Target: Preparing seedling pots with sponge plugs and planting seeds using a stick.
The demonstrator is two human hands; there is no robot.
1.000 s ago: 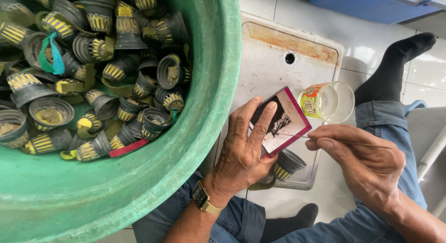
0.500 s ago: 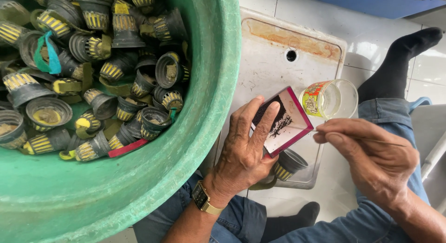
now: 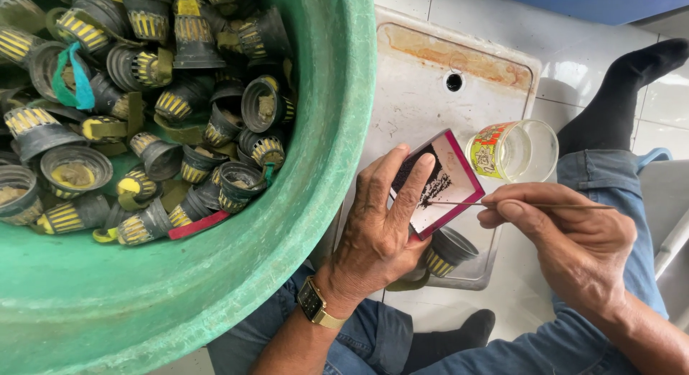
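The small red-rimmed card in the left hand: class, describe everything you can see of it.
The card is a flat, whitish rectangle edged in dark red, with a patch of tiny black specks on its face. The left hand holds it tilted, fingers across its left side. The tip of a thin stick, pinched by the right hand, meets its face.

A small flat card (image 3: 439, 183) with a dark red border and a white face, speckled with tiny black grains, tilts at centre frame. A thin stick (image 3: 517, 204) lies level to its right, its tip touching the card's right edge.
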